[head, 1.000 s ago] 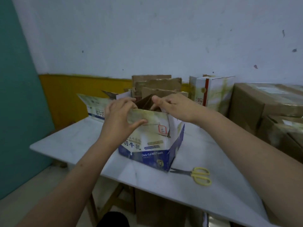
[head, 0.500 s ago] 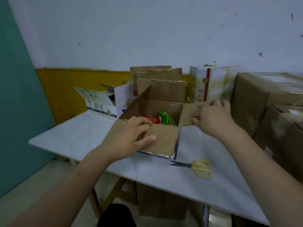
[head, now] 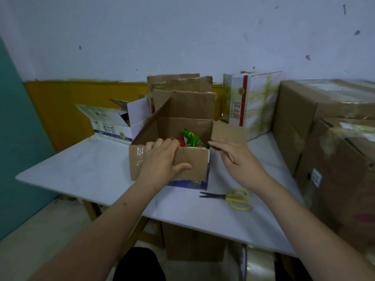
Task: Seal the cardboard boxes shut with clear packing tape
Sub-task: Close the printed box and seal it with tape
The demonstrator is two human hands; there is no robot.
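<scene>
- Milk carton (head: 113, 126), open-topped, stands on the desk (head: 81, 169) well left of the left hand.
- Left hand (head: 162, 159) has its grip curled over the near flap (head: 192, 161) of the open cardboard box (head: 182, 122), fingers over the top edge, thumb on the flap's face.
- Snack packets (head: 191, 138) lie inside, just beyond that grip.
- Right hand (head: 237, 159), fingers straight, touches the right flap (head: 227, 132).
- Yellow scissors (head: 233, 198) lie on the desk, near and below the right hand.
- Sealed brown boxes (head: 324, 118) stand further right.
</scene>
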